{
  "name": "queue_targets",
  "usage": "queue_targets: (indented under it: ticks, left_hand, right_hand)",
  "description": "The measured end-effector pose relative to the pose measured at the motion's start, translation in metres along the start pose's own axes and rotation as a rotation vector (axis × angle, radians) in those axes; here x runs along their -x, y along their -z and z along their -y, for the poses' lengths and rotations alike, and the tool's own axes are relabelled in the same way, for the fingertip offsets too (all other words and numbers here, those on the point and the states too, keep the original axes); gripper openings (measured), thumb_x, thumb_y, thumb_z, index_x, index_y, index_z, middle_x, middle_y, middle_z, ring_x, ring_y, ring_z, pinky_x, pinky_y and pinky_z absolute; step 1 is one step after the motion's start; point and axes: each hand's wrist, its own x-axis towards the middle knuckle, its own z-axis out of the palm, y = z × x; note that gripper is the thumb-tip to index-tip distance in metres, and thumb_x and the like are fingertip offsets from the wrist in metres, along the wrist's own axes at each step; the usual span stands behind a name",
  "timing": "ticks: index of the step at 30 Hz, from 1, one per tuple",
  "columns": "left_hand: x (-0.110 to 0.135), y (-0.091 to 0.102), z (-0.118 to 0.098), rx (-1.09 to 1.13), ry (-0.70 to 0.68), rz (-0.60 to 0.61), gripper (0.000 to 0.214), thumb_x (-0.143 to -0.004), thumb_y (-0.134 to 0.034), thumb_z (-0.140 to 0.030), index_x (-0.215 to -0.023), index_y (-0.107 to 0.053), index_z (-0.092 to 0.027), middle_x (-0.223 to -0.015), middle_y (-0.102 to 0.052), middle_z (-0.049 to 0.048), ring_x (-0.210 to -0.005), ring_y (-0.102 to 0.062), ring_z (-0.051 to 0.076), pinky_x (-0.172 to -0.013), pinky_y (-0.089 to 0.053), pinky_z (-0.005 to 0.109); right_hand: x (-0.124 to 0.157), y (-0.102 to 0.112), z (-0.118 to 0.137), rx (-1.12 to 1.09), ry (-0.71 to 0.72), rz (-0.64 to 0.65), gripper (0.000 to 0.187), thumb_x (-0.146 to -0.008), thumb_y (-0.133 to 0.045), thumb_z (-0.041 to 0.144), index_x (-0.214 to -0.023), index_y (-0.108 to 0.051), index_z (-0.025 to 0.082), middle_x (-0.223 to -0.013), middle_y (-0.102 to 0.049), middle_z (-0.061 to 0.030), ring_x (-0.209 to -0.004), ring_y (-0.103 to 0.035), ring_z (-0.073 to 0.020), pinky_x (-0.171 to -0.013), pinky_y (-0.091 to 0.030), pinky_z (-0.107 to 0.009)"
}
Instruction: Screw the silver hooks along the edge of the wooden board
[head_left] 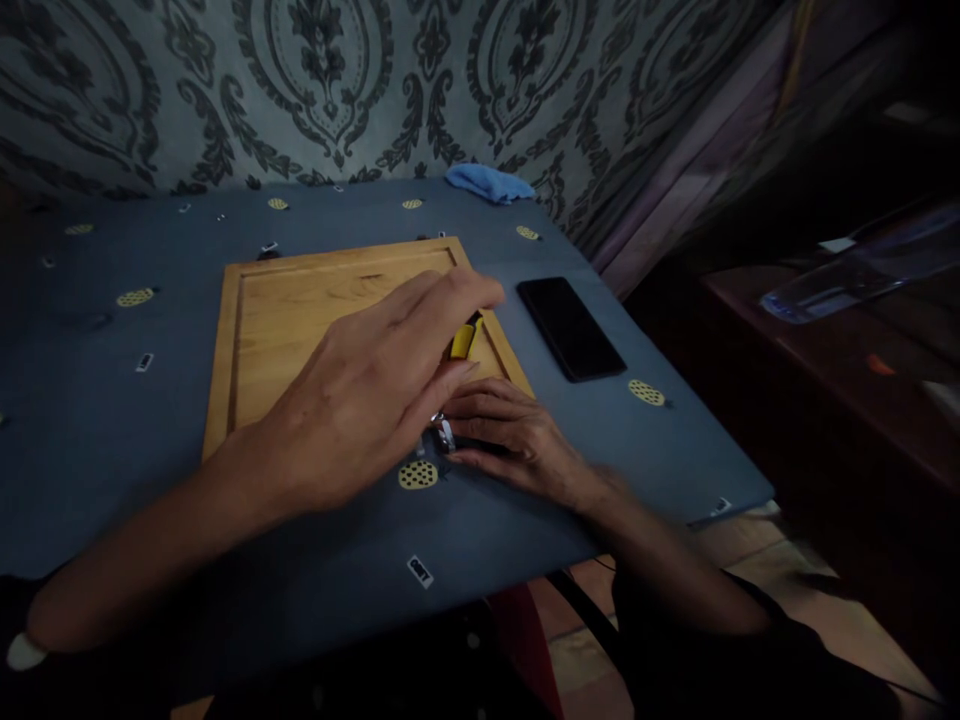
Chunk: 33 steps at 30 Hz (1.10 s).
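Observation:
My left hand [397, 370] reaches over the right part of a wooden board [292, 320] with a groove round its edge. Between its thumb and fingers shows a small yellow and black object [463, 342], mostly hidden, so its kind is unclear. Just below and to the right, my right hand [510, 435] is closed at the board's near edge. A shiny silver, curved metal piece [446, 434] sticks out at its fingertips; the fingers cover the rest. The two hands are close together, with the left thumb right above the metal piece.
A black phone [571, 328] lies on the blue pineapple-print tablecloth [675, 450], right of the board. A blue cloth [489, 184] sits at the back edge by the patterned curtain [322, 80]. Further right, a clear plastic bottle [847, 275] lies on a dark reddish surface [847, 390].

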Motion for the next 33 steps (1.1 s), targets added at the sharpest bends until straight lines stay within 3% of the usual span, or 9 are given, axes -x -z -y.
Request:
queue_targets:
  ticks: [8,15,22,29,33]
  left_hand:
    - [-0.0004,-0.0003,0.0004,-0.008,-0.029,0.027,0.022,-0.100,-0.055,-0.023,-0.122,-0.056,-0.020,-0.110,-0.068,0.0053,-0.078,-0.068,0.015,-0.069,-0.056,0.028]
    - [-0.0001,0.0011,-0.0008,-0.028,0.017,0.015,0.024,-0.098,-0.054,-0.017,-0.121,-0.055,-0.020,-0.113,-0.069,0.0037,-0.084,-0.068,0.015,-0.075,-0.057,0.028]
    - [0.0004,-0.0018,0.0007,-0.028,0.012,0.051,0.028,-0.100,-0.053,-0.024,-0.128,-0.053,-0.022,-0.115,-0.068,0.0049,-0.083,-0.069,0.016,-0.072,-0.058,0.029]
    - [-0.0009,0.0019,-0.0022,0.034,0.040,0.054,0.029,-0.097,-0.053,-0.016,-0.125,-0.053,-0.023,-0.109,-0.068,0.0015,-0.087,-0.069,0.016,-0.078,-0.058,0.029]
    - [-0.0017,0.0022,-0.0022,0.037,0.052,0.056,0.024,-0.097,-0.056,-0.020,-0.121,-0.056,-0.022,-0.107,-0.069,0.0021,-0.085,-0.069,0.017,-0.075,-0.057,0.028]
  right_hand:
    - [-0.0006,-0.0009,-0.0004,0.002,0.015,-0.023,0.025,-0.097,-0.065,0.036,-0.110,-0.073,0.017,-0.104,-0.076,-0.0084,-0.109,-0.067,-0.0229,-0.092,-0.059,-0.043]
    - [-0.0003,-0.0003,-0.0009,-0.008,0.013,-0.007,0.025,-0.096,-0.066,0.034,-0.111,-0.072,0.016,-0.108,-0.076,-0.0090,-0.110,-0.067,-0.0232,-0.095,-0.058,-0.044]
    - [-0.0010,-0.0008,-0.0002,-0.005,0.016,-0.027,0.025,-0.096,-0.065,0.034,-0.110,-0.072,0.015,-0.105,-0.076,-0.0089,-0.109,-0.067,-0.0226,-0.092,-0.059,-0.043]
    - [0.0006,-0.0009,-0.0009,-0.012,-0.002,-0.006,0.025,-0.095,-0.067,0.033,-0.111,-0.073,0.015,-0.108,-0.076,-0.0095,-0.112,-0.066,-0.0232,-0.096,-0.058,-0.045]
    - [0.0001,-0.0012,-0.0002,-0.010,0.005,-0.023,0.024,-0.095,-0.067,0.034,-0.109,-0.073,0.015,-0.108,-0.077,-0.0097,-0.112,-0.067,-0.0237,-0.096,-0.058,-0.045]
